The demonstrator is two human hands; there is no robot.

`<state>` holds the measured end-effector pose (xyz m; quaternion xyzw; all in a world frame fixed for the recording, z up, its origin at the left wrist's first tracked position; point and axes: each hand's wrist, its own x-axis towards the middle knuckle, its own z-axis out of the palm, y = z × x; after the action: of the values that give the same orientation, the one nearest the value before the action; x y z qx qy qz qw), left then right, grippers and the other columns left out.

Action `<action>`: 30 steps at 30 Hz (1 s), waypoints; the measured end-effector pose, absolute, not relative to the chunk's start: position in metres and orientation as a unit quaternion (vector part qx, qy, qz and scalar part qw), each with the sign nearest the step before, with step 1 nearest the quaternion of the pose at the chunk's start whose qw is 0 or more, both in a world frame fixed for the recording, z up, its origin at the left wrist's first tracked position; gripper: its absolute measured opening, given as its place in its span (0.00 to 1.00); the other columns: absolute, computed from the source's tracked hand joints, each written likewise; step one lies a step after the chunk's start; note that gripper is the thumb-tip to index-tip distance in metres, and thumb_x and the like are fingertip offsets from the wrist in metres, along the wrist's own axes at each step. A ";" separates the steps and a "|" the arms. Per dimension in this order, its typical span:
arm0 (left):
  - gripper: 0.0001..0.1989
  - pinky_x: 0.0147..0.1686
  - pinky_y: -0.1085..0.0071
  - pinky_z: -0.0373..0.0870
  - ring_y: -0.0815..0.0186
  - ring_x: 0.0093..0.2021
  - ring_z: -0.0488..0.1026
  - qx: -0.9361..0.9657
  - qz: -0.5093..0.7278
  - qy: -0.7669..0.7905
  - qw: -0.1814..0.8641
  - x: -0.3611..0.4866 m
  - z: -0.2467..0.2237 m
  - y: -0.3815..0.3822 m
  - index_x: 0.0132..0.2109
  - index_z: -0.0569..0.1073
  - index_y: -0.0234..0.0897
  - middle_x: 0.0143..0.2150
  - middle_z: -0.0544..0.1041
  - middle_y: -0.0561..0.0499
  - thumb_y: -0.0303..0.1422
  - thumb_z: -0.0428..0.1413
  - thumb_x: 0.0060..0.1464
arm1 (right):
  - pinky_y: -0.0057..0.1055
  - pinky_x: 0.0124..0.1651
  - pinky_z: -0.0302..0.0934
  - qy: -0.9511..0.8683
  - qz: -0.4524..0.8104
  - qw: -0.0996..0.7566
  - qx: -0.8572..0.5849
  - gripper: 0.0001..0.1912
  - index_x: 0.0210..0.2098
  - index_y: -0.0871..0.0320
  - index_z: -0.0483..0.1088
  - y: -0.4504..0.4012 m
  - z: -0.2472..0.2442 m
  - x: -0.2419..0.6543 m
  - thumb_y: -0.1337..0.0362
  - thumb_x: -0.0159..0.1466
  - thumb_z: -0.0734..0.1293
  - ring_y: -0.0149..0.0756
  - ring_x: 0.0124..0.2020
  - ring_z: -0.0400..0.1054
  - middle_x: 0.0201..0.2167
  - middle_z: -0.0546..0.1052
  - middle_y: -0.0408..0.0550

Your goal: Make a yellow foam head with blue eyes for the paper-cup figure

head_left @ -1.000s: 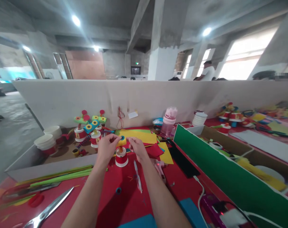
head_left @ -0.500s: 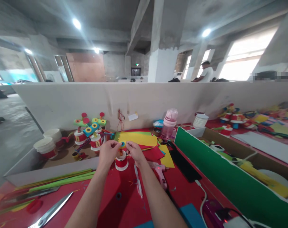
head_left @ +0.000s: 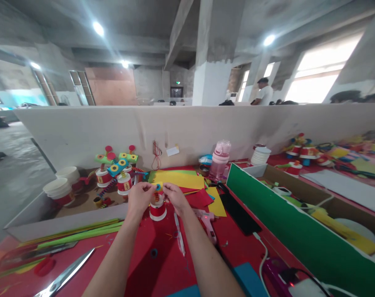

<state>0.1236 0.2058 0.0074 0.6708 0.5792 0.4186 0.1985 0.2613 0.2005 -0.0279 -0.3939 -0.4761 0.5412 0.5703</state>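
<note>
A small yellow paper piece [head_left: 157, 186] with a blue ring on it is between my two hands. It tops a striped coiled neck on an upturned red-and-white paper cup [head_left: 158, 211], which stands on the red table. My left hand [head_left: 140, 199] is closed, thumb and fingertips pinching the piece's left side. At the right edge, my right hand [head_left: 175, 199] is closed in a similar pinch, its other fingers curled. Below the cup lie a white pen [head_left: 179, 237] and a small blue ring [head_left: 154, 253]. A pink glue gun [head_left: 207, 225] is right of my right wrist.
At left, a box [head_left: 82, 225] holds finished cup figures [head_left: 124, 183] and stacked white cups [head_left: 59, 190]. Scissors [head_left: 66, 274] lie front left. Yellow paper sheets [head_left: 178, 179], a pink bottle [head_left: 220, 161] and a black phone [head_left: 241, 214] are beyond. A green-sided box [head_left: 283, 231] flanks the right.
Both hands keep their pinch, with hardly any shift at the yellow piece. The view has tilted slightly. In the background, a person in a white shirt has moved a little left and turned the head.
</note>
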 end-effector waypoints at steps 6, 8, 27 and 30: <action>0.14 0.26 0.74 0.58 0.67 0.26 0.68 0.679 0.416 0.574 0.189 0.125 0.008 0.205 0.27 0.76 0.36 0.24 0.75 0.52 0.43 0.54 0.45 | 0.24 0.22 0.46 -0.469 0.541 0.581 -0.388 0.15 0.27 0.59 0.64 0.199 -0.027 0.260 0.53 0.52 0.68 0.24 0.16 0.54 0.14 0.65 0.37; 0.15 0.26 0.74 0.58 0.67 0.26 0.68 0.680 0.415 0.574 0.187 0.125 0.009 0.204 0.27 0.77 0.36 0.24 0.75 0.52 0.43 0.54 0.45 | 0.24 0.22 0.47 -0.466 0.538 0.583 -0.391 0.15 0.26 0.59 0.64 0.200 -0.027 0.261 0.53 0.52 0.67 0.24 0.16 0.54 0.14 0.66 0.37; 0.15 0.26 0.73 0.56 0.67 0.27 0.68 0.696 0.394 0.581 0.154 0.128 0.010 0.202 0.28 0.77 0.36 0.25 0.75 0.51 0.42 0.53 0.47 | 0.24 0.22 0.46 -0.480 0.527 0.580 -0.393 0.13 0.26 0.58 0.63 0.199 -0.026 0.260 0.55 0.52 0.66 0.25 0.17 0.54 0.15 0.64 0.37; 0.14 0.26 0.73 0.55 0.67 0.27 0.67 0.699 0.392 0.582 0.134 0.129 0.009 0.203 0.28 0.77 0.37 0.25 0.75 0.51 0.42 0.53 0.47 | 0.24 0.22 0.46 -0.481 0.528 0.579 -0.393 0.12 0.26 0.58 0.63 0.198 -0.026 0.260 0.56 0.52 0.66 0.24 0.17 0.53 0.15 0.64 0.36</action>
<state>0.1289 0.2029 0.0088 0.6992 0.5825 0.3924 0.1338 0.2604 0.1976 -0.0256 -0.3933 -0.4808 0.5283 0.5788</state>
